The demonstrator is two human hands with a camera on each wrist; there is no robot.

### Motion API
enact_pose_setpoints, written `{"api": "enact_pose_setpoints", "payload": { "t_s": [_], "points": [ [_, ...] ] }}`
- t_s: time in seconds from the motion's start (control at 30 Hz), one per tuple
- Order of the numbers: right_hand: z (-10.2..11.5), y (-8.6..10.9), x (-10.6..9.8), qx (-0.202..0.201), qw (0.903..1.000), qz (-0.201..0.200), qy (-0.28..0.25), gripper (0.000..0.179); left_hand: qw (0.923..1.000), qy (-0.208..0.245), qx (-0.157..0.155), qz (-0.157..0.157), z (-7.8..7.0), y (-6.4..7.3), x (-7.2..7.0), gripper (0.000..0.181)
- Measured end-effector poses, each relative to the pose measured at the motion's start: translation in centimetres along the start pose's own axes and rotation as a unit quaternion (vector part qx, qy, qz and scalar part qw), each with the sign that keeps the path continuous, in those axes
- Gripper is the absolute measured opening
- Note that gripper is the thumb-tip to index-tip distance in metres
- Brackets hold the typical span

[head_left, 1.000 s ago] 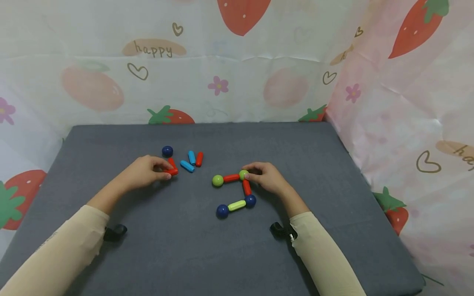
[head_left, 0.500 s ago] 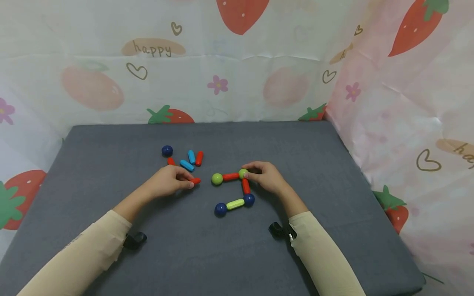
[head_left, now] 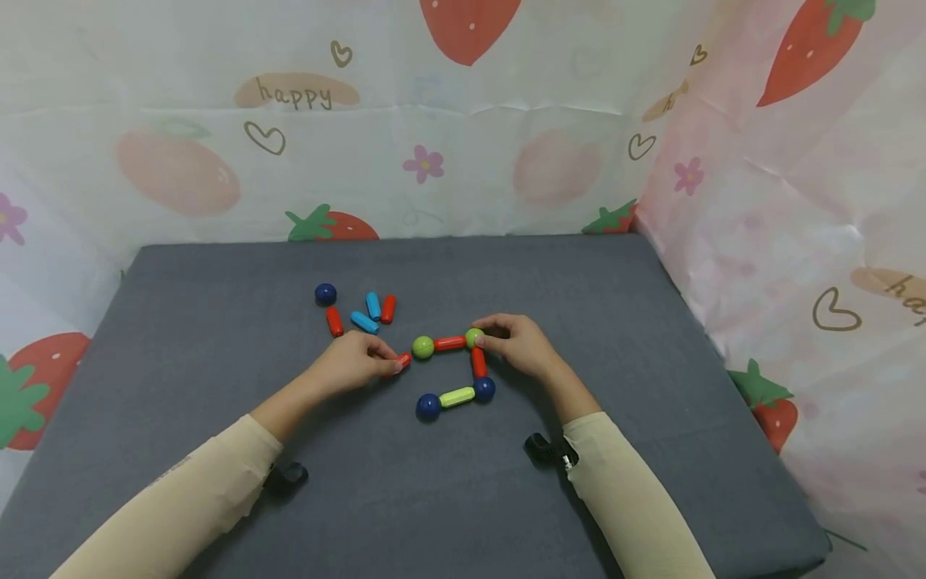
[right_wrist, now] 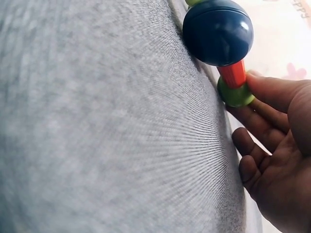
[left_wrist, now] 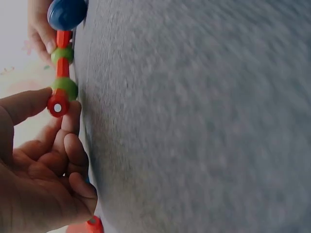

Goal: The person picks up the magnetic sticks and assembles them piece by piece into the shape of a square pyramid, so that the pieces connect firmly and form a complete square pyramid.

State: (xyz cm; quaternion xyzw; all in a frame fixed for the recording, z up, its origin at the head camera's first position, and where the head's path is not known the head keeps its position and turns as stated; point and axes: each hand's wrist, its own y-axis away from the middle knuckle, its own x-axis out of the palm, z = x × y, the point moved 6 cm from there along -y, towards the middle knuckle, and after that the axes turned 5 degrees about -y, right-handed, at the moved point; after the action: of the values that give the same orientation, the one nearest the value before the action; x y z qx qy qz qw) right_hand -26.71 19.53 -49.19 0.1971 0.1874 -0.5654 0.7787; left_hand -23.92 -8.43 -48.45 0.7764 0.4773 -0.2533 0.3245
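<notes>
My left hand (head_left: 353, 362) pinches a short red rod (head_left: 405, 360) between thumb and fingers, close to the left green ball (head_left: 423, 347); a pale round spot marks the rod's end (left_wrist: 58, 107). Whether rod and ball touch, I cannot tell. From that ball a red rod (head_left: 450, 343) leads to a second green ball (head_left: 473, 335), which my right hand (head_left: 524, 347) pinches. Another red rod (head_left: 478, 362) joins it to a dark blue ball (head_left: 484, 389). A yellow-green rod (head_left: 457, 397) runs from there to another dark blue ball (head_left: 428, 407).
Behind my left hand lie a loose dark blue ball (head_left: 325, 293) and a red rod (head_left: 334, 322) beside it. Two light blue rods (head_left: 364, 322) and another red rod (head_left: 389, 309) are to their right. Grey cloth (head_left: 448, 498) covers the table; a printed curtain hangs behind.
My left hand has carried the red rod rightward, away from the loose pieces and up to the left green ball. The right hand keeps its pinch on the other green ball, nearly still.
</notes>
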Motion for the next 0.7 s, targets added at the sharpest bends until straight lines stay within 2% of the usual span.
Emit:
{"api": "enact_pose_setpoints", "payload": {
  "t_s": [0.33, 0.7],
  "points": [
    [-0.1, 0.0, 0.0, -0.004, 1.0000, -0.001, -0.006, 0.031, 0.9999, 0.002, -0.016, -0.004, -0.6, -0.4, 0.7, 0.024],
    [0.2, 0.3, 0.0, -0.002, 0.9999, -0.004, -0.010, 0.031, 0.9997, 0.011, -0.024, 0.000, -1.3, 0.0, 1.1, 0.024]
  ]
}}
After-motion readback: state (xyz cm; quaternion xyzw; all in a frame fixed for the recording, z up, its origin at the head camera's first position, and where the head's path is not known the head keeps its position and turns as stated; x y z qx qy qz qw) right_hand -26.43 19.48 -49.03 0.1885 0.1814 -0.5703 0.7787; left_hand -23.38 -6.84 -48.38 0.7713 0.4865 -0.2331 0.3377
